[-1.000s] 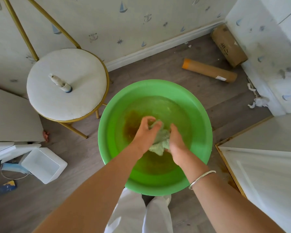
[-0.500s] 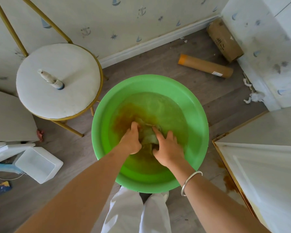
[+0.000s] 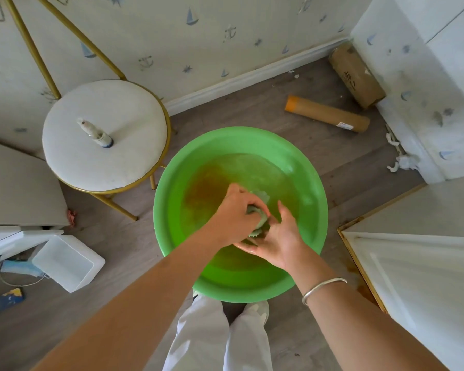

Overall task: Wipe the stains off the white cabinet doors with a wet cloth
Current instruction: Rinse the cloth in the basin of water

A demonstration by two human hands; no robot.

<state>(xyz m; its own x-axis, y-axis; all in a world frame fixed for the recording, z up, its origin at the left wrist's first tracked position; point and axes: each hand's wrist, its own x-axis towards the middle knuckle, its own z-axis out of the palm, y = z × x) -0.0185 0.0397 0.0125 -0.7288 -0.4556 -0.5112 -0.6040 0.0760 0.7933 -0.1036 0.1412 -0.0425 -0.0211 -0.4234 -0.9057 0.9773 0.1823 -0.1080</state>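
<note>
A green basin [image 3: 172, 199] stands on the floor in front of me, holding water tinted brown. Over its middle, my left hand [image 3: 237, 214] grips a pale green cloth [image 3: 260, 224] bunched in its curled fingers. My right hand [image 3: 277, 238] cups the cloth from below and beside, palm turned up, fingers around its lower edge. Most of the cloth is hidden between the two hands. A white cabinet door [image 3: 418, 277] with a gold edge lies at the right, with brown stains on the floor along its edge.
A round white stool [image 3: 123, 156] with gold legs stands left of the basin, a small bottle [image 3: 95, 133] upright on it. A white plastic box [image 3: 67, 263] lies at lower left. Two cardboard tubes [image 3: 327, 117] lie by the far wall near a white cabinet [image 3: 423, 84].
Both hands dipped the cloth down into the water half a second ago. Now they have lifted it above the surface, the left hand gripping it and the right hand turned palm up under it.
</note>
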